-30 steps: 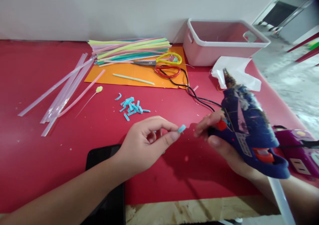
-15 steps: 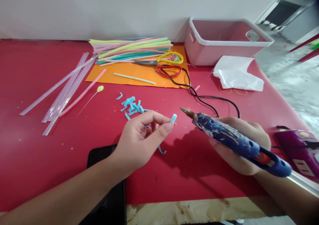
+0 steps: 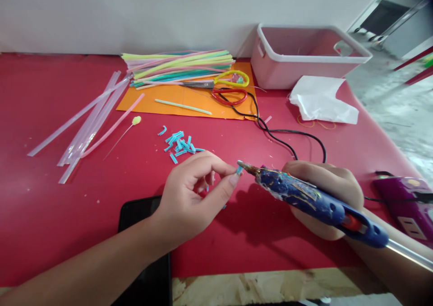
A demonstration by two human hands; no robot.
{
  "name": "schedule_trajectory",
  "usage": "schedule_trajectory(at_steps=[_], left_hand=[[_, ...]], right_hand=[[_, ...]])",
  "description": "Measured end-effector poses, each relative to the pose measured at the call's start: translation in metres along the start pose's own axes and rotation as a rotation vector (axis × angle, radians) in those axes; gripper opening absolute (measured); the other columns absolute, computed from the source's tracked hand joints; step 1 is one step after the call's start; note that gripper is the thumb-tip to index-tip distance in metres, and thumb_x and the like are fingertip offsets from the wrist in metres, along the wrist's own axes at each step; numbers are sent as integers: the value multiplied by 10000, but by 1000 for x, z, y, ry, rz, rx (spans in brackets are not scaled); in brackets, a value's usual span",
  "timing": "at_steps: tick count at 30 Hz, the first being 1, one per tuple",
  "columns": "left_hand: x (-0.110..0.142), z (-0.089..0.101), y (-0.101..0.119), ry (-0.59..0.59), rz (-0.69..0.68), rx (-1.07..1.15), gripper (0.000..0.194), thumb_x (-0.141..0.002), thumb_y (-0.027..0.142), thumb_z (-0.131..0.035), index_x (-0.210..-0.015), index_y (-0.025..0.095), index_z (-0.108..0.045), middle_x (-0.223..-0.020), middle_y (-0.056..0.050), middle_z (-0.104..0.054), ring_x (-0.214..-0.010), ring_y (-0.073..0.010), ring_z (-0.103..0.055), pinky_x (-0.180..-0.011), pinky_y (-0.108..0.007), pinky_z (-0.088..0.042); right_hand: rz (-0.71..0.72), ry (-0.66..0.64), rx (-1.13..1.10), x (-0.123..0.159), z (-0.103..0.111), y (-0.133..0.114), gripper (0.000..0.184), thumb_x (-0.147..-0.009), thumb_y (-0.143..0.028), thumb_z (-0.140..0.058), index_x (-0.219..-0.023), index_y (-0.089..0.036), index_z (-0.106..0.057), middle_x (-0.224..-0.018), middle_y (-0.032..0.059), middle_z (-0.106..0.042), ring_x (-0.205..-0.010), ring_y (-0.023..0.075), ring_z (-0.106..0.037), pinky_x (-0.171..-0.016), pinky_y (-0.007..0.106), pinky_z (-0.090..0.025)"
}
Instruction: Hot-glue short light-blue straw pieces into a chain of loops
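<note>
Between thumb and forefinger, my left hand (image 3: 198, 191) pinches a small blue pipe cleaner piece (image 3: 239, 169). My right hand (image 3: 326, 193) is wrapped round a blue hot glue gun (image 3: 304, 197) smeared with old glue, a clear glue stick (image 3: 409, 254) standing out of its back. The gun's nozzle tip meets the top of the blue piece, or lies just in front of it. Several more cut blue pieces (image 3: 181, 143) lie in a loose pile beyond my left hand. Another bit of blue shows under my left fingers, mostly hidden.
Scissors (image 3: 213, 85) and a bundle of coloured pipe cleaners (image 3: 182, 67) lie on an orange sheet (image 3: 145, 103). A pink bin (image 3: 304, 71), white cloth-like sheet (image 3: 321, 98), black cord (image 3: 287, 132) and purple power strip (image 3: 402, 202) are to the right. A phone (image 3: 145, 270) lies under my left forearm.
The glue gun has moved left and slightly down, bringing its nozzle to the blue piece. My left hand has shifted slightly right and the piece is lower.
</note>
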State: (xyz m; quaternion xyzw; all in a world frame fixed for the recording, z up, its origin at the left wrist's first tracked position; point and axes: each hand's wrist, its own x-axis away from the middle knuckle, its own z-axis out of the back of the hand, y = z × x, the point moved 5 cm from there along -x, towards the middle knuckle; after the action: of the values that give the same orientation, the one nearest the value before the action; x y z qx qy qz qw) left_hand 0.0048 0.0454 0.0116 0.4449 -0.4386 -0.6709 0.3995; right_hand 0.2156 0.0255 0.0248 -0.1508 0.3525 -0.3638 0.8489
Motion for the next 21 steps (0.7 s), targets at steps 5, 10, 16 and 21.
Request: schedule_trajectory(at_steps=[5, 10, 16, 21], left_hand=[[0, 1, 1, 15, -9, 5, 105, -895, 172, -642, -792, 189, -630, -739, -1, -583, -669, -125, -543, -580, -256, -430], [-1, 1, 1, 15, 23, 19, 117, -905, 194, -642, -789, 196, -628, -739, -6, -582, -679, -132, -546, -604, -262, -447], [-1, 1, 1, 5, 25, 37, 114, -906, 201, -646, -793, 197, -634, -737, -7, -577, -687, -136, -541, -610, -263, -446], [-2, -1, 2, -12, -1, 100, 88, -901, 181, -653, -815, 192, -642, -752, -4, -595, -687, -131, -535, -608, -265, -434]], right_hand=[[5, -42, -35, 2, -2, 2, 225, -791, -173, -573, -1003, -243, -549, -673, -10, -614, -516, 123, -541, -459, 255, -460], [18, -70, -69, 4, -1, 5, 235, -778, -233, -606, -1008, -224, -560, -682, 5, -603, -535, 136, -544, -471, 268, -457], [-15, -85, -64, 7, -1, 6, 268, -767, -201, -634, -1025, -224, -566, -703, 4, -598, -562, 133, -541, -497, 269, -461], [14, -67, -96, 4, -2, 3, 217, -796, -200, -602, -1007, -211, -555, -693, 12, -602, -550, 134, -550, -483, 267, -451]])
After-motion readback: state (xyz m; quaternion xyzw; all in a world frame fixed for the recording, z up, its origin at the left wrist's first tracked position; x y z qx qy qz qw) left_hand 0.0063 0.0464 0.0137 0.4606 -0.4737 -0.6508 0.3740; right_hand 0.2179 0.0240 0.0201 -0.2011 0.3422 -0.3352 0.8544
